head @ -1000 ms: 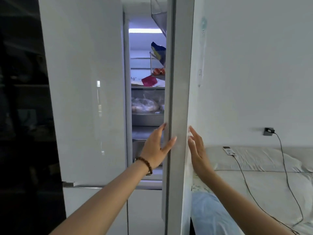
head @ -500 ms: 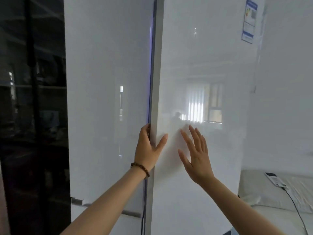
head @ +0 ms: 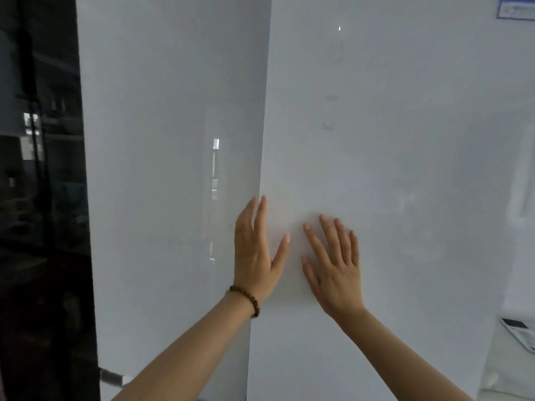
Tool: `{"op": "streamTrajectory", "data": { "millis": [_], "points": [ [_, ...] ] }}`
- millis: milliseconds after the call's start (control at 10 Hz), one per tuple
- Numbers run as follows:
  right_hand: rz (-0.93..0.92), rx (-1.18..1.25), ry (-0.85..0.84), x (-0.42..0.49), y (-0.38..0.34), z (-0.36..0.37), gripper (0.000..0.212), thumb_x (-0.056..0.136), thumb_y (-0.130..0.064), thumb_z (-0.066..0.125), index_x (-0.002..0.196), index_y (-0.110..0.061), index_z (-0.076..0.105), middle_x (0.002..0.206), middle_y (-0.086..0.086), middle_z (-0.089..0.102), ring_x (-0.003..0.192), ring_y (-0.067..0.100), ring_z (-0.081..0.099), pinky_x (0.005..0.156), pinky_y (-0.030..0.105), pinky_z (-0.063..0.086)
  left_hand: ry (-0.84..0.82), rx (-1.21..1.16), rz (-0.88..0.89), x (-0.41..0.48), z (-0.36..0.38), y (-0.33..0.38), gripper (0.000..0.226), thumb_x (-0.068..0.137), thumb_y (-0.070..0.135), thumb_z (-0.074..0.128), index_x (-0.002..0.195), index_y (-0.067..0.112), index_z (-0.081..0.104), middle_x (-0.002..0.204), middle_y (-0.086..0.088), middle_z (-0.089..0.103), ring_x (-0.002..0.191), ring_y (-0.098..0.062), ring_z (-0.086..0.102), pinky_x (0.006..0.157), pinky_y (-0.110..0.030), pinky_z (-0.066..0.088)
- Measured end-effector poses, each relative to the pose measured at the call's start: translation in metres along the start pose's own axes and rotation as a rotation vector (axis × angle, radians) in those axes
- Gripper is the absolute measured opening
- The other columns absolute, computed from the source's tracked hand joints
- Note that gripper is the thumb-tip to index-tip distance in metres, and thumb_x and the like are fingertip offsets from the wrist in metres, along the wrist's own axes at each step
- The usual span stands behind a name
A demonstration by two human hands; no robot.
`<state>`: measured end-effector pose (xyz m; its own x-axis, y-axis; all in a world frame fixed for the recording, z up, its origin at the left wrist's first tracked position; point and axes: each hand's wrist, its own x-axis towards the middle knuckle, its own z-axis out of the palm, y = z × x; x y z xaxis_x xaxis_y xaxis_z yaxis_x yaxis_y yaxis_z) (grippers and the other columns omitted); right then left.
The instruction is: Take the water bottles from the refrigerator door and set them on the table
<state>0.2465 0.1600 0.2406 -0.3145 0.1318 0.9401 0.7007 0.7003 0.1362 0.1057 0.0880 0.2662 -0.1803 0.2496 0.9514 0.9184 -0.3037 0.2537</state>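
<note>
- Head view: two glossy white doors fill the frame, the left refrigerator door [head: 162, 169] and the right refrigerator door [head: 390, 140], which meet at a vertical seam with no gap showing.
- The left hand [head: 254, 256] lies flat against the fridge at that seam. Its fingers are straight and point up along the edge of the left door, its thumb is spread out onto the right door, and it holds nothing.
- A brown bead bracelet [head: 246, 299] sits on the left wrist.
- The right hand [head: 335, 270] is just beside the left one. Its palm is flat on the right door with the fingers straight and fanned apart, and nothing is held in it.
- The water bottles are out of sight, with only the outer faces of the doors showing, so I cannot tell where they stand.
- A blue-edged sticker [head: 516, 7] is at the top right corner of the right door.
- A dark glass-fronted cabinet [head: 37, 198] stands to the left of the fridge.
- At the lower right, a remote control [head: 519, 334] lies on a pale surface, cut off by the frame edge.
</note>
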Motion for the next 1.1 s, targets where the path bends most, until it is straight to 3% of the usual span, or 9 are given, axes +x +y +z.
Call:
{"op": "streamTrajectory", "data": {
  "millis": [100, 200, 300, 400, 500, 700, 800, 1000, 1100],
  "points": [
    [0.019, -0.041, -0.011, 0.004, 0.003, 0.012, 0.052, 0.098, -0.037, 0.032, 0.147, -0.028, 0.018, 0.153, 0.004, 0.022, 0.144, 0.026, 0.017, 0.119, 0.042, 0.007, -0.117, 0.283, 0.243, 0.014, 0.018, -0.024, 0.057, 0.097, 0.044, 0.024, 0.148, 0.029, 0.003, 0.157, 0.001, -0.003, 0.145, -0.019, -0.002, 0.118, -0.041, 0.001],
    [0.036, -0.073, 0.004, 0.008, 0.005, 0.024, 0.049, 0.099, -0.037, 0.033, 0.146, -0.027, 0.024, 0.152, 0.005, 0.026, 0.145, 0.022, 0.013, 0.119, 0.042, 0.009, -0.174, 0.376, 0.368, 0.021, 0.036, -0.048, 0.056, 0.097, 0.044, 0.020, 0.148, 0.027, 0.004, 0.158, 0.004, -0.006, 0.145, -0.019, -0.006, 0.118, -0.041, -0.003],
    [0.061, -0.127, -0.034, 0.010, 0.010, 0.038, 0.047, 0.099, -0.038, 0.030, 0.144, -0.024, 0.028, 0.152, 0.004, 0.025, 0.146, 0.020, 0.009, 0.119, 0.042, 0.009, -0.184, 0.403, 0.390, 0.025, 0.052, -0.063, 0.056, 0.097, 0.045, 0.018, 0.148, 0.024, 0.005, 0.158, 0.000, 0.000, 0.145, -0.017, -0.007, 0.117, -0.041, -0.001],
    [0.075, -0.197, -0.064, 0.009, 0.013, 0.047, 0.048, 0.099, -0.039, 0.029, 0.145, -0.024, 0.026, 0.153, 0.004, 0.022, 0.147, 0.019, 0.006, 0.119, 0.041, 0.007, -0.183, 0.389, 0.392, 0.024, 0.063, -0.071, 0.058, 0.097, 0.046, 0.017, 0.148, 0.021, 0.005, 0.158, -0.001, -0.010, 0.145, -0.017, -0.008, 0.116, -0.043, 0.001],
    [0.065, -0.263, -0.055, 0.008, 0.012, 0.049, 0.049, 0.099, -0.039, 0.027, 0.146, -0.025, 0.022, 0.153, 0.005, 0.021, 0.147, 0.020, 0.003, 0.119, 0.042, 0.007, -0.174, 0.362, 0.419, 0.024, 0.065, -0.075, 0.058, 0.097, 0.045, 0.017, 0.148, 0.020, 0.006, 0.157, -0.005, 0.004, 0.145, -0.018, -0.008, 0.116, -0.043, 0.002],
    [0.060, -0.306, -0.091, 0.007, 0.011, 0.046, 0.053, 0.099, -0.040, 0.024, 0.149, -0.027, 0.009, 0.154, 0.006, 0.018, 0.147, 0.021, 0.000, 0.119, 0.043, 0.005, -0.154, 0.332, 0.437, 0.024, 0.067, -0.076, 0.061, 0.095, 0.043, 0.028, 0.148, 0.019, 0.009, 0.157, -0.002, -0.010, 0.145, -0.019, -0.005, 0.117, -0.043, -0.001],
    [0.068, -0.301, -0.131, 0.006, 0.009, 0.042, 0.054, 0.099, -0.041, 0.025, 0.149, -0.027, 0.009, 0.155, 0.005, 0.015, 0.147, 0.020, -0.001, 0.119, 0.042, 0.004, -0.169, 0.346, 0.443, 0.024, 0.064, -0.076, 0.062, 0.094, 0.042, 0.033, 0.148, 0.018, 0.012, 0.157, -0.006, 0.005, 0.145, -0.019, -0.007, 0.117, -0.043, -0.001],
    [0.105, -0.268, -0.284, 0.018, 0.002, 0.009, 0.051, 0.099, -0.045, 0.019, 0.146, -0.028, 0.022, 0.155, 0.005, 0.023, 0.144, 0.021, 0.011, 0.118, 0.038, 0.008, -0.260, 0.323, 0.465, 0.027, 0.049, -0.080, 0.060, 0.094, 0.042, 0.028, 0.148, 0.018, 0.013, 0.155, -0.004, 0.008, 0.144, -0.017, -0.011, 0.116, -0.042, 0.001],
    [0.184, -0.091, -0.293, 0.042, -0.019, -0.021, 0.051, 0.097, -0.047, 0.021, 0.145, -0.028, 0.026, 0.155, 0.001, 0.024, 0.142, 0.018, 0.013, 0.117, 0.042, 0.016, -0.312, 0.324, 0.454, 0.028, 0.027, -0.082, 0.059, 0.094, 0.041, 0.029, 0.148, 0.021, 0.014, 0.156, -0.003, 0.008, 0.144, -0.020, 0.001, 0.116, -0.043, 0.003]
  ]
}}
